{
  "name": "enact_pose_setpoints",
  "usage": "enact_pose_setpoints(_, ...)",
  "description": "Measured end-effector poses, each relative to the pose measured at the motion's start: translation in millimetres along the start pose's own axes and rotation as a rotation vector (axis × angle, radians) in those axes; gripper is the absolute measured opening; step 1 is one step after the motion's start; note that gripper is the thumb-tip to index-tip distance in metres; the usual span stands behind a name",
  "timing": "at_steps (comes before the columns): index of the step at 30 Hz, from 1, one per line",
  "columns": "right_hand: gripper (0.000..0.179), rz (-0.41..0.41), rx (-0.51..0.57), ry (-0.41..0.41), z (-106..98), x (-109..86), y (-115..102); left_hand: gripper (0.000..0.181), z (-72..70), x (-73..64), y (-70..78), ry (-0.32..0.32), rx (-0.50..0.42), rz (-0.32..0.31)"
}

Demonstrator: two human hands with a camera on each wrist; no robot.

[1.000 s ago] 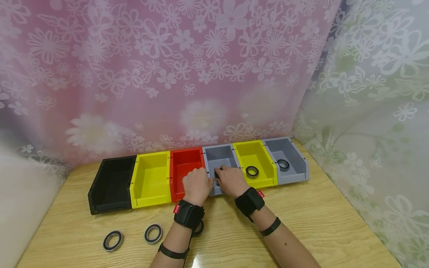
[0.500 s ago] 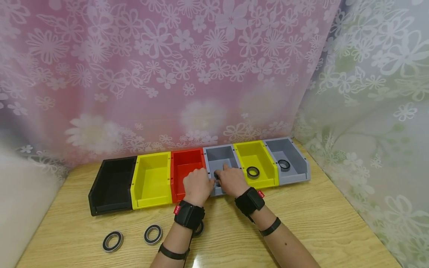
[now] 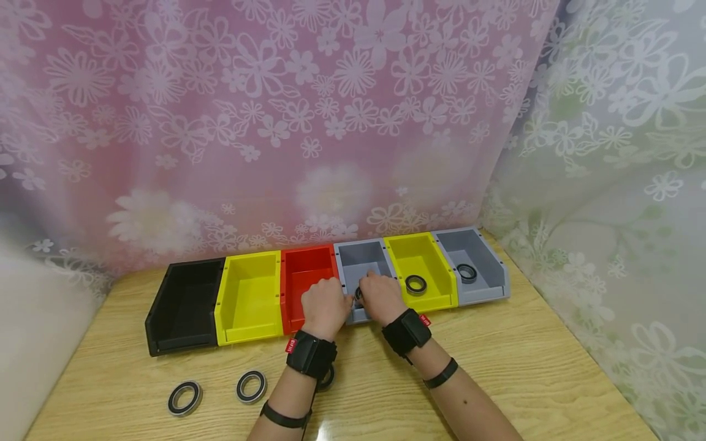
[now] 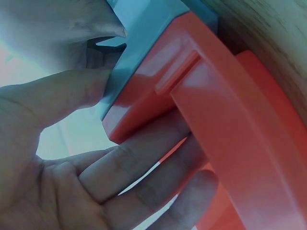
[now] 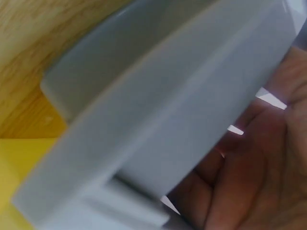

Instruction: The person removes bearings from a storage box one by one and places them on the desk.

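Note:
My left hand [image 3: 325,306] straddles the side walls between the red bin [image 3: 309,260] and the middle grey bin [image 3: 361,252]. In the left wrist view its thumb [image 4: 72,96] presses the grey wall while the other fingers curl inside the red bin. My right hand [image 3: 382,297] reaches into the middle grey bin with fingers curled at a ball bearing [image 3: 358,295], which shows only partly beside the fingertips. The right wrist view has the curled fingers [image 5: 240,177] behind the grey bin's front lip [image 5: 158,110]; the bearing is hidden there.
One bearing [image 3: 416,284] lies in the right yellow bin [image 3: 413,245], another bearing [image 3: 466,273] in the far-right grey bin [image 3: 499,293]. On the table are two bearings at left, and a third bearing [image 3: 327,378] partly behind my left wrist. A black bin [image 3: 184,343] and yellow bin [image 3: 248,334] stand left.
My right hand has shifted slightly, its fingers drawing in more tightly at the bearing in the middle grey bin. The left hand stays in place on the bin walls.

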State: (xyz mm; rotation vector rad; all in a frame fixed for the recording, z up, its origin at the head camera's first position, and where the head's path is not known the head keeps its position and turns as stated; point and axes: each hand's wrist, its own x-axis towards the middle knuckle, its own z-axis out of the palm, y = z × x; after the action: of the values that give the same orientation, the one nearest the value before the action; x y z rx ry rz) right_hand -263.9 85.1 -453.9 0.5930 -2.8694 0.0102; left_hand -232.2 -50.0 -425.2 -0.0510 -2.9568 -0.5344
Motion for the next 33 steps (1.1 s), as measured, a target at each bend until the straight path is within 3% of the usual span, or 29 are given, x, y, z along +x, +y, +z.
enact_pose_setpoints(12, 0.032, 0.012, -0.007, 0.001, -1, 2.7, 2, 0.037, 0.3, 0.1, 1.2, -0.011, 0.001, -0.005)
enact_pose_setpoints(19, 0.029, 0.023, 0.045, -0.054, 2, 5.0, 3, 0.035, 0.4, 0.3, 0.3, -0.012, -0.003, -0.006)
enact_pose_setpoints(25, 0.050, 0.022, 0.066, -0.047, 2, 7.3, 3, 0.034, -2.3, 0.7, -0.4, -0.025, -0.021, -0.011)
enact_pose_setpoints(28, 0.052, 0.030, 0.121, -0.052, -1, 7.7, 3, 0.034, -3.6, 1.1, -0.4, -0.035, -0.026, -0.013)
enact_pose_setpoints(33, 0.042, 0.043, 0.285, -0.072, -7, 7.6, 7, 0.035, -4.7, 0.9, -0.8, -0.044, -0.019, -0.012)
